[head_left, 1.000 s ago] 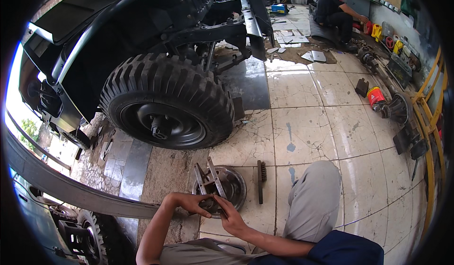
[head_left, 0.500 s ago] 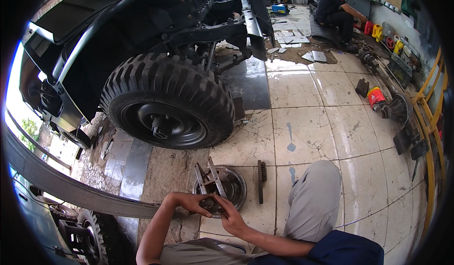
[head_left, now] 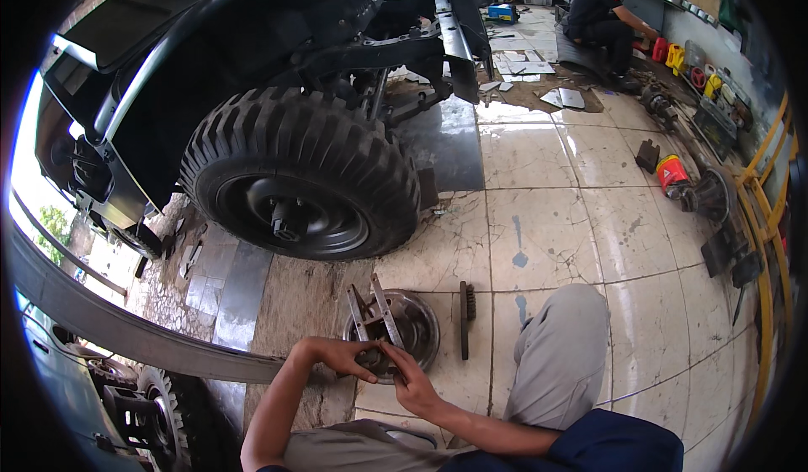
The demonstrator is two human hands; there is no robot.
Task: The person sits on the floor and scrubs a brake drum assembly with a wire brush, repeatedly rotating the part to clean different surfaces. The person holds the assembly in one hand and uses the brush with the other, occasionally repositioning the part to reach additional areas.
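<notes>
A metal part with two long flat arms [head_left: 385, 310], the arms pointing away from me, rests over a round metal basin [head_left: 431, 335] on the floor. At its near end my left hand [head_left: 347, 357] is closed, thumb and fingers curled around it. My right hand [head_left: 414, 385] presses against the same end from the right, its fingers held together. Exactly what lies between the fingertips is hidden by the hands. Just right of the basin a wire brush [head_left: 465, 320] with a dark handle lies on the tiles.
A vehicle's large black tyre [head_left: 303, 169] stands ahead of me. A grey curved metal beam [head_left: 143, 329] crosses at left. On the right are a yellow frame [head_left: 762, 245], a red and yellow can [head_left: 672, 173] and metal parts. A seated person [head_left: 599, 17] works at the back right.
The view has shifted slightly. Both hands stay at the near end of the two-armed metal part, with hardly any visible movement.
</notes>
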